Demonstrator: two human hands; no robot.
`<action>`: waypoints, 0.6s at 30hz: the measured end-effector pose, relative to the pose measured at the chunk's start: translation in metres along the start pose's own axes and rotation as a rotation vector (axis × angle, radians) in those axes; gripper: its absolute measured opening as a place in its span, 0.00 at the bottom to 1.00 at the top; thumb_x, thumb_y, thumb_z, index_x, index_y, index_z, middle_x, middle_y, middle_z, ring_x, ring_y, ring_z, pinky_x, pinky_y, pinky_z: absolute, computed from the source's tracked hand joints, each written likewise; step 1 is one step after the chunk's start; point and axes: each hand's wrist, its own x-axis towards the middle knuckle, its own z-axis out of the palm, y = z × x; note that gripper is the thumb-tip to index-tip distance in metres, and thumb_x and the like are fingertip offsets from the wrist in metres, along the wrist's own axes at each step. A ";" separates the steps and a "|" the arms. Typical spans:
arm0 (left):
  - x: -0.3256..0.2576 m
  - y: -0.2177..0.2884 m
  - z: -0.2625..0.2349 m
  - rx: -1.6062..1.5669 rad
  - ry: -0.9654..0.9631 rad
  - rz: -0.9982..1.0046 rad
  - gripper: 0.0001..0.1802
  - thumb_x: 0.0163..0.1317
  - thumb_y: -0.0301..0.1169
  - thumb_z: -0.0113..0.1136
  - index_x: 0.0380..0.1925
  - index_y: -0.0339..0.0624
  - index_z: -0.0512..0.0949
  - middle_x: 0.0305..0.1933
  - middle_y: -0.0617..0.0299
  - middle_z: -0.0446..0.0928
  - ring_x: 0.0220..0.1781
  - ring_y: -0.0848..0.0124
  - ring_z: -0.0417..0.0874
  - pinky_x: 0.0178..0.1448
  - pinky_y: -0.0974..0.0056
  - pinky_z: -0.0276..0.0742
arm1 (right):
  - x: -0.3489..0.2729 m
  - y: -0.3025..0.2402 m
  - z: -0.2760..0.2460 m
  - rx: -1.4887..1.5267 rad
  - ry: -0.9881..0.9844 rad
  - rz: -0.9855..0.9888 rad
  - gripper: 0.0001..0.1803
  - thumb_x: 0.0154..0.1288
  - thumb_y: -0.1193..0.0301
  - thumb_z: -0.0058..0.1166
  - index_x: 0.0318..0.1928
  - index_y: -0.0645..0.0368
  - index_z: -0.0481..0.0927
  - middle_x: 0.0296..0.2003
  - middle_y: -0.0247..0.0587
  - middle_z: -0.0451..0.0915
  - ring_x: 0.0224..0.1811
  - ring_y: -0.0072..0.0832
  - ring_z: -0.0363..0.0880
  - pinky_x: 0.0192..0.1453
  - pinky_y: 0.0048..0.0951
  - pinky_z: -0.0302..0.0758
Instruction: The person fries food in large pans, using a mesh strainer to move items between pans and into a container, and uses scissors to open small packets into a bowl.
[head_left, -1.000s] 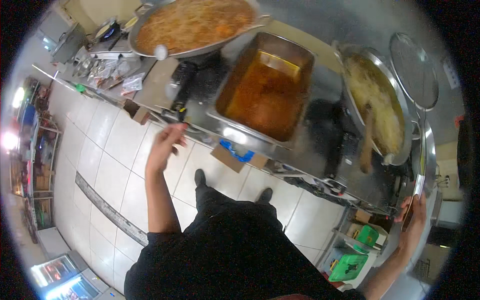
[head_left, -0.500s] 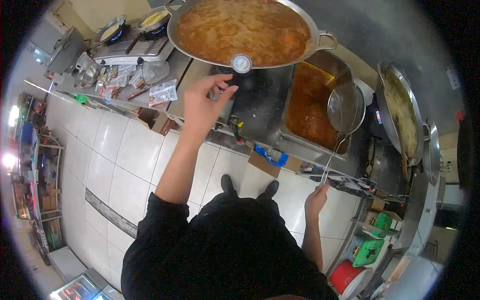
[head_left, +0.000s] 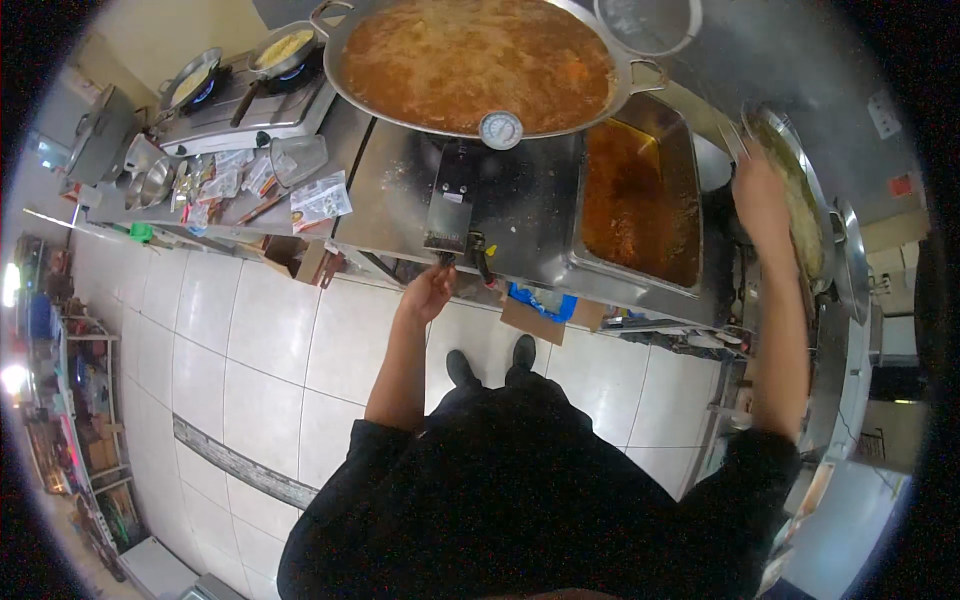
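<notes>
My right hand (head_left: 762, 205) is closed round the handle of a round mesh strainer (head_left: 648, 22), raised above the right rim of a large two-handled pan (head_left: 340, 80). Brown liquid froths in that pan, and a dial thermometer (head_left: 500, 130) stands at its front rim. My left hand (head_left: 430, 292) is low at the counter's front edge, its fingers bent together at a small dark part below a metal plate (head_left: 449, 205). What they pinch is too small to name. Right of the plate sits a deep steel tray (head_left: 636, 277) of dark reddish-brown liquid.
A second pan (head_left: 775, 120) of greenish-yellow liquid stands on the right. Two small pans (head_left: 280, 52) sit over lit flames on a stove (head_left: 240, 115) at the far left. Plastic packets (head_left: 320, 200) lie before it. An open cardboard box (head_left: 535, 320) is under the counter.
My right hand has swung the strainer up from over the tray to above the large pan's right side. My left hand has dropped from near the thermometer to the counter's front edge.
</notes>
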 end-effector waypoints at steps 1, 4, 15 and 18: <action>0.006 0.002 -0.014 -0.041 -0.035 -0.007 0.13 0.72 0.40 0.53 0.40 0.40 0.75 0.40 0.60 0.81 0.41 0.71 0.82 0.37 0.73 0.78 | 0.023 -0.013 -0.004 -0.079 -0.028 -0.065 0.14 0.65 0.76 0.47 0.50 0.64 0.72 0.33 0.62 0.81 0.40 0.58 0.81 0.45 0.58 0.74; 0.013 -0.006 -0.008 0.036 0.014 0.062 0.07 0.69 0.33 0.60 0.37 0.41 0.76 0.36 0.64 0.80 0.41 0.74 0.82 0.40 0.72 0.79 | 0.063 -0.022 -0.005 -0.184 -0.085 -0.244 0.10 0.66 0.74 0.45 0.45 0.68 0.72 0.32 0.64 0.80 0.38 0.58 0.80 0.42 0.54 0.75; -0.046 -0.028 0.066 1.048 0.538 1.184 0.11 0.61 0.30 0.67 0.39 0.37 0.77 0.31 0.63 0.77 0.27 0.79 0.73 0.33 0.70 0.70 | 0.109 -0.085 0.017 0.713 -0.835 0.188 0.09 0.66 0.74 0.42 0.30 0.65 0.71 0.20 0.39 0.72 0.12 0.22 0.64 0.14 0.28 0.59; -0.090 -0.016 0.135 1.139 0.403 1.247 0.10 0.60 0.26 0.66 0.40 0.38 0.79 0.35 0.62 0.79 0.29 0.76 0.73 0.31 0.69 0.68 | 0.119 -0.101 0.041 0.776 -0.835 0.194 0.08 0.63 0.75 0.42 0.30 0.67 0.72 0.21 0.42 0.72 0.13 0.24 0.64 0.14 0.29 0.59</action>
